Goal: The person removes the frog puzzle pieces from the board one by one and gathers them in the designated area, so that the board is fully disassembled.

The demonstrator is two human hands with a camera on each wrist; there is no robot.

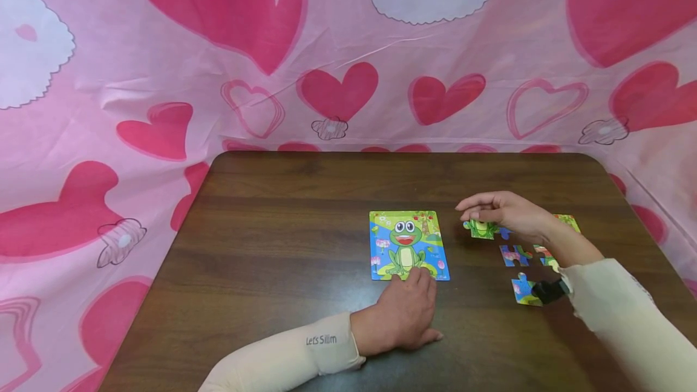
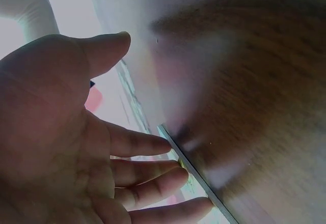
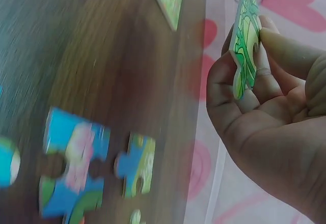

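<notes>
A square frog picture board (image 1: 405, 241) lies flat on the table. The fingertips of my left hand (image 1: 405, 307) rest at its near edge, thumb spread away to the side. In the left wrist view, the loosely extended fingers of that hand (image 2: 147, 183) meet the board's thin edge (image 2: 196, 175). To the right of the board, my right hand (image 1: 514, 213) pinches a green frog puzzle piece (image 1: 482, 230) above the table. The right wrist view shows this piece (image 3: 245, 43) tilted on its side between thumb and fingers.
Several loose puzzle pieces (image 1: 514, 255) lie under and around the right forearm, one blue piece (image 1: 524, 288) nearer me. A dark wrist strap (image 1: 550, 291) sits at the right cuff. Behind the brown wooden table (image 1: 272, 228) hangs a pink heart-patterned cloth (image 1: 381, 47).
</notes>
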